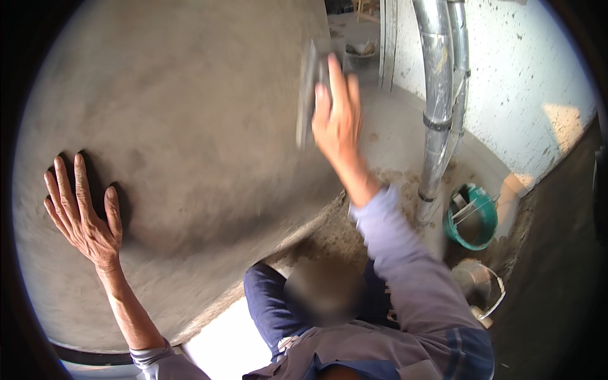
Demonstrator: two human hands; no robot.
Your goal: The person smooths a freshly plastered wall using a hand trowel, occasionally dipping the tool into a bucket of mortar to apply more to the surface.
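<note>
A broad wall of grey-brown plaster (190, 126) fills the left and middle of the view. My left hand (85, 221) rests against it at the left, or just off it, with fingers spread and nothing held. My right hand (342, 120), raised near the wall's right edge, grips a plastering trowel (307, 101). The trowel is seen nearly edge-on and smeared by motion, its long flat blade turned toward the plaster. Whether the blade touches the wall I cannot tell. The handle is mostly hidden behind my fingers.
Metallic-looking vertical pipes (437, 95) stand to the right, before a speckled white wall (519, 82). On the floor near them are a green bucket (472, 218) with tools in it and a pail (475, 282) with a looped handle. Farther back sits a dark bucket (360, 56).
</note>
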